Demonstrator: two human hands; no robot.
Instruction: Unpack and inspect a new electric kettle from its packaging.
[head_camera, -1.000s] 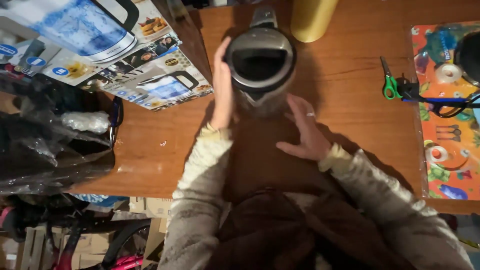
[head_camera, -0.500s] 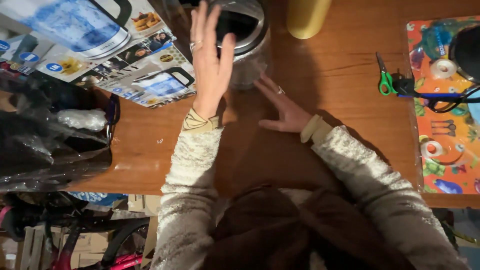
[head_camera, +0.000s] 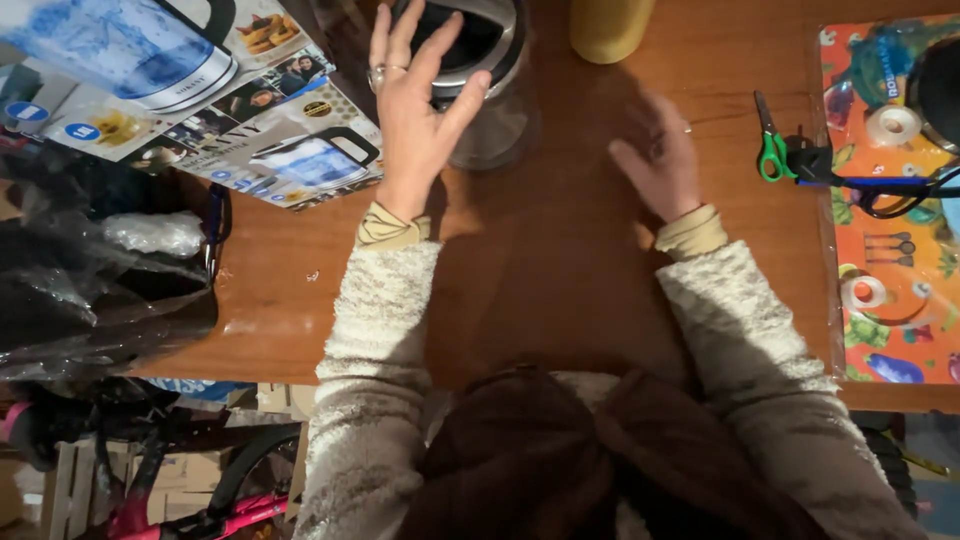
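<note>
One kettle (head_camera: 478, 70) stands on one wooden table (head_camera: 560, 290), with one yellow bottle (head_camera: 610, 25) near it. One printed box (head_camera: 190, 100) lies at the left, beside one black plastic bag (head_camera: 90, 290). One pair of green scissors (head_camera: 772, 145) lies at the right. Two tape rolls (head_camera: 892, 125) (head_camera: 864, 292) sit on one colourful mat (head_camera: 890, 230). Two hands show, left (head_camera: 415, 120) and right (head_camera: 658, 155).
</note>
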